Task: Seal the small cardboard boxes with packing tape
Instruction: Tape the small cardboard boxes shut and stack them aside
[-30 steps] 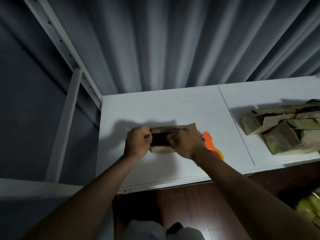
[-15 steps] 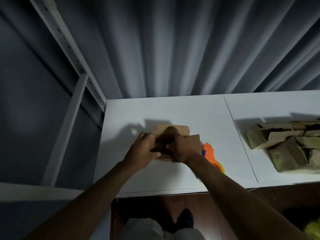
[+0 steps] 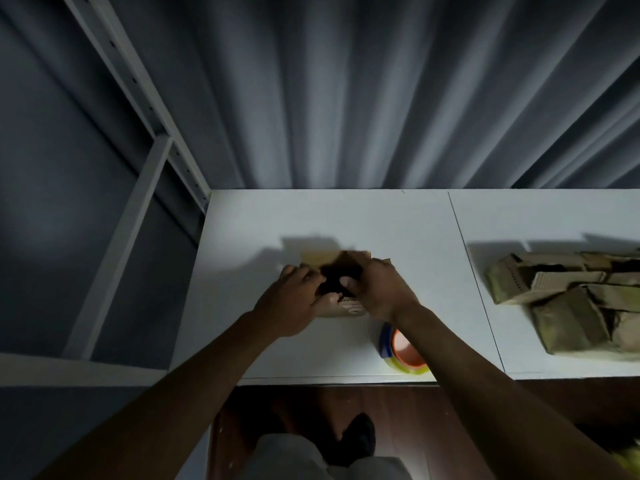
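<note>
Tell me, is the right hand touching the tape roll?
Cannot tell. In the head view the right hand grips the box; its wrist covers part of the tape roll.

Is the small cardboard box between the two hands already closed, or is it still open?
Open. The small box shows a dark opening on top with a flap raised behind, and the right hand's fingers reach into it.
</note>
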